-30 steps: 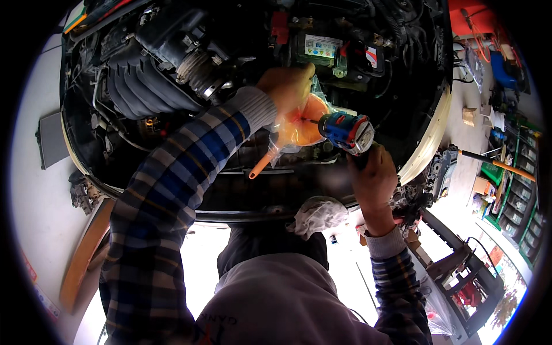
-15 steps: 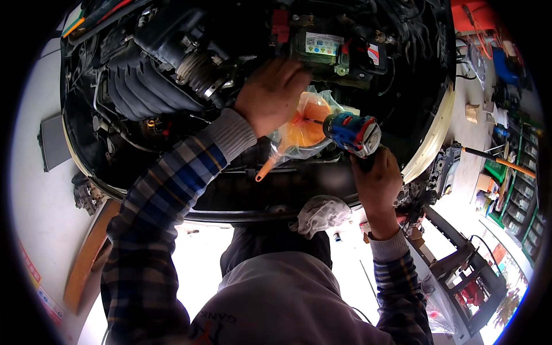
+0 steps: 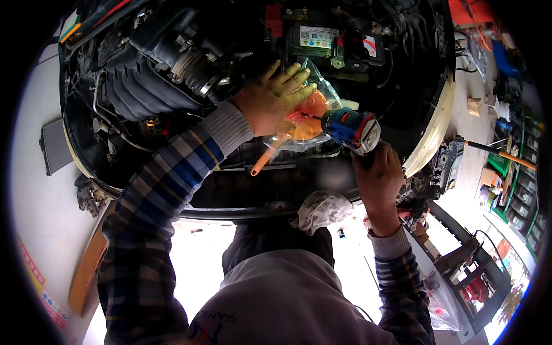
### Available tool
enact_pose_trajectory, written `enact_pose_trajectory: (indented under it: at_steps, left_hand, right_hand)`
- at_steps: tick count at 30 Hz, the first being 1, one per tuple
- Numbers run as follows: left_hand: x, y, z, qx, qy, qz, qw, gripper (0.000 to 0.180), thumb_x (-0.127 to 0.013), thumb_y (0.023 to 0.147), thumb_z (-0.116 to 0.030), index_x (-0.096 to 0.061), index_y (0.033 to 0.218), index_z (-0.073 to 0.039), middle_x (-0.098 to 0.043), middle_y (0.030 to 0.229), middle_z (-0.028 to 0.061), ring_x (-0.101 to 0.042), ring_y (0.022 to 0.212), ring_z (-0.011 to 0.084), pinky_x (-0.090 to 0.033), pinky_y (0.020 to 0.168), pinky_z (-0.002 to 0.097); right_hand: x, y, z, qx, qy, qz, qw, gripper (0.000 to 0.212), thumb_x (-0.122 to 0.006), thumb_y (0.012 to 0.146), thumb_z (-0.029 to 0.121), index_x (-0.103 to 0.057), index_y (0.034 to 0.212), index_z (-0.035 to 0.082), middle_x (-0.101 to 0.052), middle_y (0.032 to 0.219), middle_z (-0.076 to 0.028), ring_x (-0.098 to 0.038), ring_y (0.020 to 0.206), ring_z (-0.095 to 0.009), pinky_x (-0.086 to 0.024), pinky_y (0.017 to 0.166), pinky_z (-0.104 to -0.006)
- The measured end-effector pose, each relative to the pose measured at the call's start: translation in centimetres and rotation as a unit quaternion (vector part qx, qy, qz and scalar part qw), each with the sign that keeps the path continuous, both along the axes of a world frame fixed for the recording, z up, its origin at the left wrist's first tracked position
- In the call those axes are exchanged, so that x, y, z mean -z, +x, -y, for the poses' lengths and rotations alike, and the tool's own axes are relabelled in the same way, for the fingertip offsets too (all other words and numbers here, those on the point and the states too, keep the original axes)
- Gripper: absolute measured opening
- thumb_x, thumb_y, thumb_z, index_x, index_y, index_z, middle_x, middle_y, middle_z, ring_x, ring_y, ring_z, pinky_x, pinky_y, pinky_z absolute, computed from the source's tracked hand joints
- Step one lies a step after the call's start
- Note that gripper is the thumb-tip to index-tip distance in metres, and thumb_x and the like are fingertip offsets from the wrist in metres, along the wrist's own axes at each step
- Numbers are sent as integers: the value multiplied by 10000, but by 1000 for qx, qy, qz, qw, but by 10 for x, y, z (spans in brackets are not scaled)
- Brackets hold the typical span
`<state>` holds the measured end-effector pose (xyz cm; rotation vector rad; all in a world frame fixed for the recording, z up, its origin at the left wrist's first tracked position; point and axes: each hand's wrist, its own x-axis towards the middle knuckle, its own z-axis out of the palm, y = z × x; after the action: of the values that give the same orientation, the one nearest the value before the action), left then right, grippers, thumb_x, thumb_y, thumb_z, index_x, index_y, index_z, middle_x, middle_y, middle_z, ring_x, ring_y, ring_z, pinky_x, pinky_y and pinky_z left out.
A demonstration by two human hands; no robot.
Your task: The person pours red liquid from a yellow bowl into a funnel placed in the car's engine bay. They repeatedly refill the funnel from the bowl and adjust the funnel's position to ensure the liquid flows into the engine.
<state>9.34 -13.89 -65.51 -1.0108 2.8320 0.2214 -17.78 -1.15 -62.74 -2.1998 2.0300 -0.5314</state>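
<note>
Left hand (image 3: 275,100) flat on orange funnel (image 3: 303,122), steadying; right hand (image 3: 376,178) grips tilted can (image 3: 352,129); keep spout centred, pour slow

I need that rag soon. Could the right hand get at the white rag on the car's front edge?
Probably not at once: the right hand grips the blue bottle; the white rag lies uncovered just below it.

Left hand (image 3: 270,100) steadies orange funnel (image 3: 307,123); right hand (image 3: 376,178) tips blue bottle (image 3: 351,129)
</note>
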Motion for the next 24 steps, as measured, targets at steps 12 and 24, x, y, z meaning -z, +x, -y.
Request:
enact_pose_trajectory:
  at_steps: [12, 24]
  left_hand:
    - [-7, -15, 1, -29, 18, 71, 997, 1109, -661, 763, -731, -235, 1571, -104, -256, 1629, 112, -203, 1524, 259, -125, 1232, 549]
    - [6, -13, 4, -27, 46, 89, 995, 1160, -538, 767, -835, -155, 1596, -118, -217, 1647, 110, -184, 1530, 279, -133, 1225, 563]
  right_hand:
    - [-7, 12, 9, -71, -17, 27, 997, 378, -815, 676, 180, -593, 952, 47, -618, 887, -103, -621, 805, -316, -517, 694, -410]
    - [-16, 18, 17, -104, 1, 43, 994, 366, -820, 674, 157, -579, 925, 45, -583, 792, -91, -596, 733, -309, -497, 607, -413]
